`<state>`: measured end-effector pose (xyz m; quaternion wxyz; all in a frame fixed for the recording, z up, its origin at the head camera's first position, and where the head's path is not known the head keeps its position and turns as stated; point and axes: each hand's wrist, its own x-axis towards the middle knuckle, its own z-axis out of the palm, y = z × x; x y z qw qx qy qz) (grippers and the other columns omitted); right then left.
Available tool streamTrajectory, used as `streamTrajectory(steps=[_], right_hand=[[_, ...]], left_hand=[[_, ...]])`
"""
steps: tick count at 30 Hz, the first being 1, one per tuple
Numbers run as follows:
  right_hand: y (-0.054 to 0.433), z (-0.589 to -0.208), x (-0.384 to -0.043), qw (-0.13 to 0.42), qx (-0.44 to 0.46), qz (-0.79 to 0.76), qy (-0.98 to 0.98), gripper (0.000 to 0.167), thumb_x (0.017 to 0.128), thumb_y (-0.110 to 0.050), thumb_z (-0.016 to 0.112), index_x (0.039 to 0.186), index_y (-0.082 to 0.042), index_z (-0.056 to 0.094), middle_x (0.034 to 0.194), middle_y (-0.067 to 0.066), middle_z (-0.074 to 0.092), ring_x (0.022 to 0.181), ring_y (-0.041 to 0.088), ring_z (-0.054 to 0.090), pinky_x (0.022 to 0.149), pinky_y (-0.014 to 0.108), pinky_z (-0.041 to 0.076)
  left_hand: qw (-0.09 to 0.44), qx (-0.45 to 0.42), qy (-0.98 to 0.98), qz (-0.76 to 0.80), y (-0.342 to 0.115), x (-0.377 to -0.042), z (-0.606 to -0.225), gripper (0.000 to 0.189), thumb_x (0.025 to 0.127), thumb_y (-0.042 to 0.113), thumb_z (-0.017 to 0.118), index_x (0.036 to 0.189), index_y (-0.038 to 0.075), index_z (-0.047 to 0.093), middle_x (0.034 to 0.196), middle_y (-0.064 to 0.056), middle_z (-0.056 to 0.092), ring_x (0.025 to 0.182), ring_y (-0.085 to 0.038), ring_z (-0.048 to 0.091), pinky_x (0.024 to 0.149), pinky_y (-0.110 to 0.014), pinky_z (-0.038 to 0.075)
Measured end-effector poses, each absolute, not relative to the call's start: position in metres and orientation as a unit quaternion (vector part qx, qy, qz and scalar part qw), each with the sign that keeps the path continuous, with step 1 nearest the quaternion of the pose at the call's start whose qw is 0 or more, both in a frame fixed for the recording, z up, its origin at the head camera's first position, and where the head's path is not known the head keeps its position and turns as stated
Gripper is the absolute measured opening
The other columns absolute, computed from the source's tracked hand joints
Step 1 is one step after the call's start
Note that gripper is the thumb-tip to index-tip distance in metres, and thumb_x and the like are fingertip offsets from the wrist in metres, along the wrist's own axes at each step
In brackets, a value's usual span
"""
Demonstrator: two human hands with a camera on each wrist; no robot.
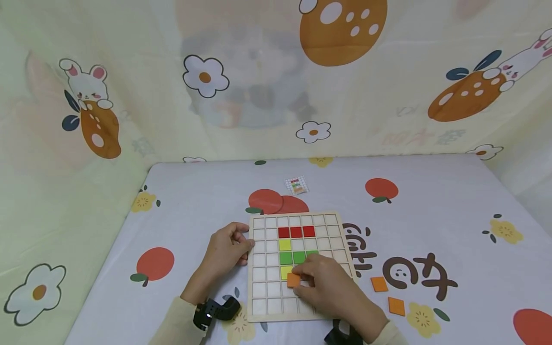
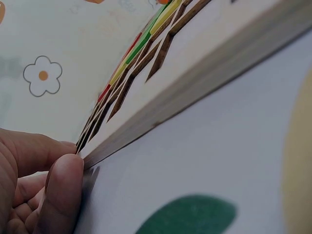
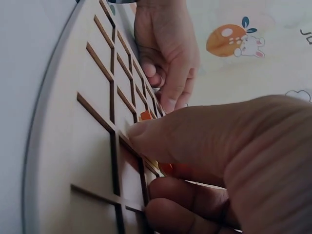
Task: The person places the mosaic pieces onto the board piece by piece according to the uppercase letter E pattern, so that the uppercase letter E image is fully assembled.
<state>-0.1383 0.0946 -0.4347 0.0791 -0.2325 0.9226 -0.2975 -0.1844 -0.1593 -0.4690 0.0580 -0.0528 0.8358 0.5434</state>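
Note:
A wooden grid board (image 1: 276, 318) lies flat on the cloth-covered table, with red tiles (image 1: 296, 232), yellow tiles (image 1: 285, 245) and green tiles (image 1: 286, 258) set in some of its squares. My right hand (image 1: 329, 285) pinches an orange square tile (image 1: 293, 280) between thumb and fingers, just below the lower yellow tile. In the right wrist view the thumb (image 3: 156, 139) hides most of that tile. At the board's left edge, my left hand (image 1: 226, 247) holds the rim with thumb and index finger; the left wrist view shows both fingertips (image 2: 66, 170) against it.
Two loose orange tiles (image 1: 379, 284) lie on the cloth right of the board. A small card (image 1: 297, 185) with a coloured grid pattern lies beyond the board. Printed cloth curtains (image 1: 258, 96) enclose the table at the back and sides.

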Motion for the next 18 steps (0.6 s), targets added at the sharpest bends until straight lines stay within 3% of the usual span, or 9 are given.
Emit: streamTrajectory(steps=[18], right_hand=[[0.0907,-0.4369,-0.1334,0.094,-0.237,-0.293,0.922,0.031,0.081,-0.021,0.087,0.111,-0.016,0.082,0.085,-0.013,0.052,0.073,0.004,0.046,0.059,0.022,0.041]], left_hand=[[0.056,-0.051,0.835,0.545,-0.1588,-0.1835,-0.4686,0.032,0.095,0.007,0.073,0.126,0.004,0.064,0.083,-0.007,0.06,0.056,-0.015,0.06,0.051,-0.023,0.055]])
